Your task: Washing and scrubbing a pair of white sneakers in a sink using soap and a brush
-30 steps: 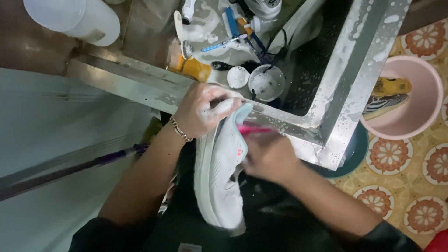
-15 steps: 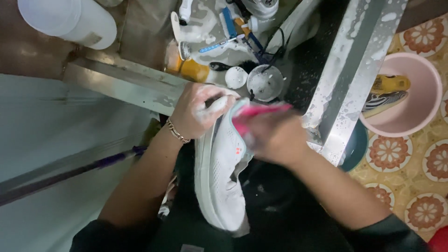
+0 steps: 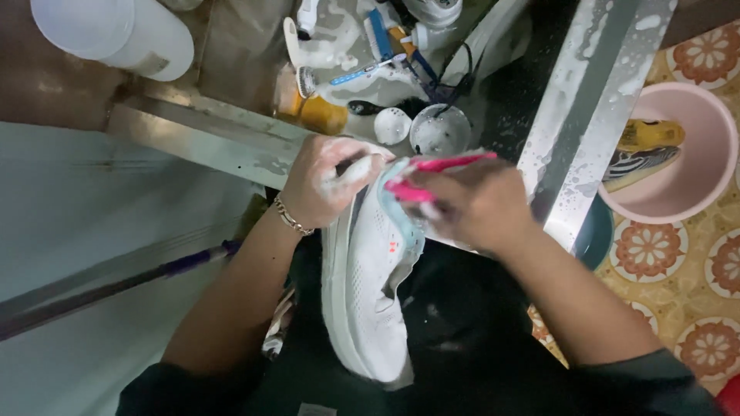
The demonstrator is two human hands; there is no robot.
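Observation:
A white mesh sneaker (image 3: 370, 285) with a pale blue collar lies lengthwise over my lap, its heel end up near the metal frame. My left hand (image 3: 324, 185), soapy and wearing a gold bracelet, grips the sneaker's heel end. My right hand (image 3: 474, 204) is closed around a pink brush (image 3: 435, 173) and presses it against the sneaker's collar. The brush head is blurred and partly hidden by my fingers.
A wet metal frame (image 3: 570, 115) runs in front of me. Beyond it lie brushes, an orange bottle (image 3: 312, 112), small white cups (image 3: 439, 131) and foam. A pink basin (image 3: 671, 154) with shoes in it stands on the patterned tile floor at right. A white container (image 3: 116, 35) is top left.
My right hand with the pink brush has moved up from the sneaker's middle to its collar and scrubs there. The left hand has kept its grip on the heel end.

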